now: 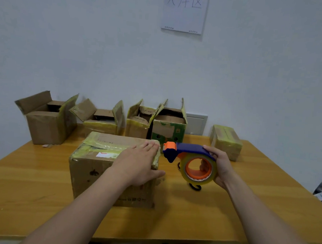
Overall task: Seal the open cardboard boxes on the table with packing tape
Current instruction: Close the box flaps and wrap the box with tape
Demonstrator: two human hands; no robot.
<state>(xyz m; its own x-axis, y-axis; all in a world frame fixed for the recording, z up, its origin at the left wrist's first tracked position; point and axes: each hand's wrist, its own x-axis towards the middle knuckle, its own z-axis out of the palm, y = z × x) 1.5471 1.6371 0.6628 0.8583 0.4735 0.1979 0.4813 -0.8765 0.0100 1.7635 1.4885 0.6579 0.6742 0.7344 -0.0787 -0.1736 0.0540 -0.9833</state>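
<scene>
My left hand (140, 162) lies flat, fingers straight, on the closed box (106, 162) at frame centre, while my right hand (222, 167) grips the tape dispenser (190, 160) just right of it, apparently clear of the table (216, 218).

- One head-worn wide-angle view, looking forward and down across the orange-brown wooden table (179, 216) to the plain white wall (86, 43).
- Near: the table's front edge sits at the bottom.
- Frame edges look soft, possibly lens blur.

Left hand (138, 162) flat on closed box (105, 167), right hand (220, 167) gripping tape dispenser (190, 158), wooden table (198, 213)
</scene>
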